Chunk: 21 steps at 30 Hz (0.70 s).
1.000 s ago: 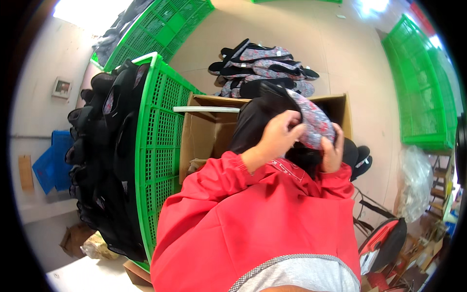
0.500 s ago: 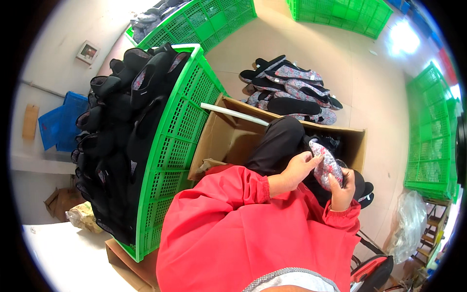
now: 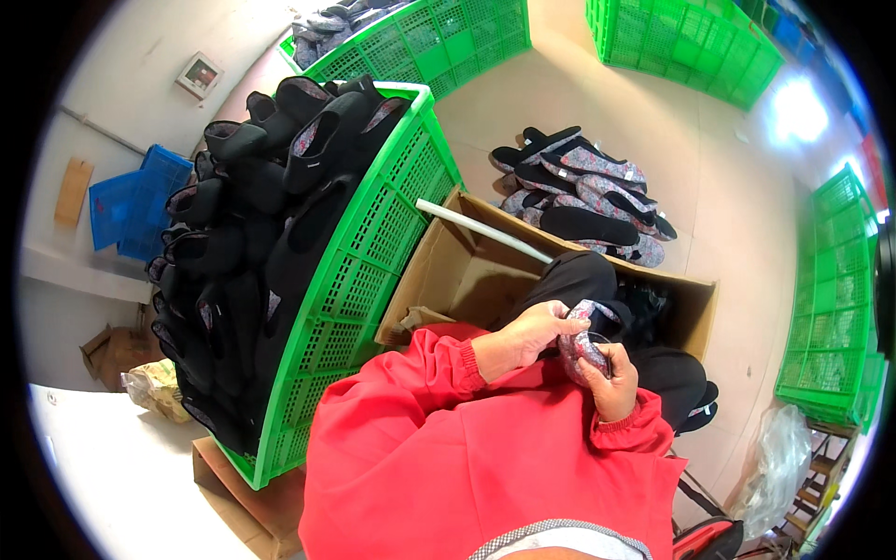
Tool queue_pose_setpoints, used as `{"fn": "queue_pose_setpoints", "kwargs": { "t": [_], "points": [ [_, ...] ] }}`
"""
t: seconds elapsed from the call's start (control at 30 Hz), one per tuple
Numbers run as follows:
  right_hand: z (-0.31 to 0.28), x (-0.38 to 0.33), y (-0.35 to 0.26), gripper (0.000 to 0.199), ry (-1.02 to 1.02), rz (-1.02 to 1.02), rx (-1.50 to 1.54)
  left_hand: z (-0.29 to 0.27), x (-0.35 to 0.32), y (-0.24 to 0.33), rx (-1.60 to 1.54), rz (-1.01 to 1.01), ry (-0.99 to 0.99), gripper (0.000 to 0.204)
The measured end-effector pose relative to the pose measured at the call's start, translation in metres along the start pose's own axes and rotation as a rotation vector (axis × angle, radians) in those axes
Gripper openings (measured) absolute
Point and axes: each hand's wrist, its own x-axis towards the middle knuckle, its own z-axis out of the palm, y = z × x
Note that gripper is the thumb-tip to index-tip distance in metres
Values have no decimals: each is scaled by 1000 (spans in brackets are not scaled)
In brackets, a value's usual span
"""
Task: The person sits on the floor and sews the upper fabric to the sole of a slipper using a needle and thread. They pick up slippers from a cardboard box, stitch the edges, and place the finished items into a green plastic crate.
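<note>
Both my hands hold one flower-patterned slipper (image 3: 581, 338) over my lap. My left hand (image 3: 525, 336) grips its near side with the fingers curled over the top. My right hand (image 3: 611, 373) clasps it from below and the right. My red sleeves (image 3: 439, 411) fill the lower middle of the view. Beneath the slipper are my black trouser legs (image 3: 583, 280) and an open cardboard box (image 3: 467, 271).
A green plastic crate (image 3: 373, 271) heaped with black slippers (image 3: 271, 205) stands at my left. A pile of patterned slippers (image 3: 583, 196) lies on the floor beyond the box. More green crates (image 3: 681, 37) line the far wall and the right side; blue crates (image 3: 126, 201) are far left.
The hands with the slipper have come down from in front of my face to my lap, and the view has tilted so the crate and floor pile show more fully.
</note>
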Motion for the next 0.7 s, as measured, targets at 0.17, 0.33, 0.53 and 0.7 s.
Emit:
{"fn": "queue_pose_setpoints", "kwargs": {
  "t": [0.17, 0.33, 0.53, 0.7],
  "points": [
    [10, 19, 27, 17, 26, 96, 104, -6, 18, -8, 403, 382, 247, 19],
    [20, 48, 30, 20, 146, 62, 5, 4, 19, 5, 1039, 950, 523, 21],
    [18, 80, 28, 18, 166, 78, 67, 8, 20, 13, 1399, 1072, 445, 17],
    [12, 106, 58, 18, 163, 218, 351, -8, 21, 9, 887, 793, 499, 19]
  ]
}}
